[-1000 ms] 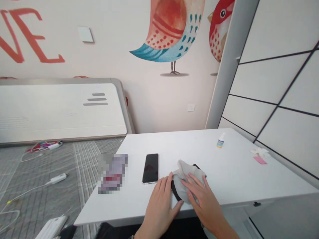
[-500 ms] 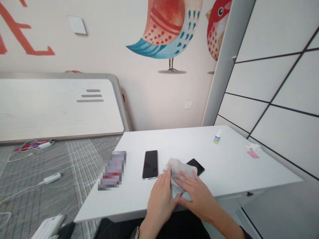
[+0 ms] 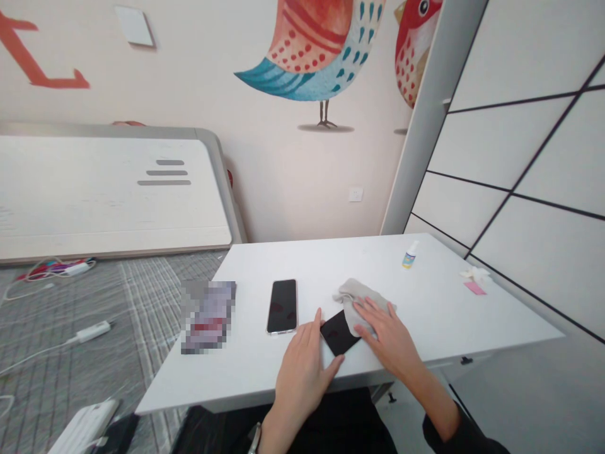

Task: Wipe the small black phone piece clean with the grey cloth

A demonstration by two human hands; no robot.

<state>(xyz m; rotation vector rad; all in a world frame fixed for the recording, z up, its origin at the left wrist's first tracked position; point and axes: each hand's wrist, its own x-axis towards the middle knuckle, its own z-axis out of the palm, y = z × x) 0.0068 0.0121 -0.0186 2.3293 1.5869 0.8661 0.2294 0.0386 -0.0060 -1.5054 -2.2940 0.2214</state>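
Note:
A black phone (image 3: 337,333) lies screen up on the white table (image 3: 425,315), tilted, its far end under a grey cloth (image 3: 357,294). My right hand (image 3: 384,331) lies flat on that cloth, pressing it onto the phone's far end. My left hand (image 3: 305,366) rests on the table with fingers spread, thumb and fingertips against the phone's near left edge. A second black phone (image 3: 282,306) lies flat just left of my left hand.
A blurred flat item (image 3: 207,315) lies at the table's left end. A small dropper bottle (image 3: 409,255) stands at the back right, with a white wad and pink slip (image 3: 474,280) near the right edge. Cables and a charger (image 3: 87,330) lie on the grey checked surface at left.
My right hand has slid the cloth from the phone's near end toward its far end, uncovering the near part of the screen. My left hand stayed at the phone's left edge.

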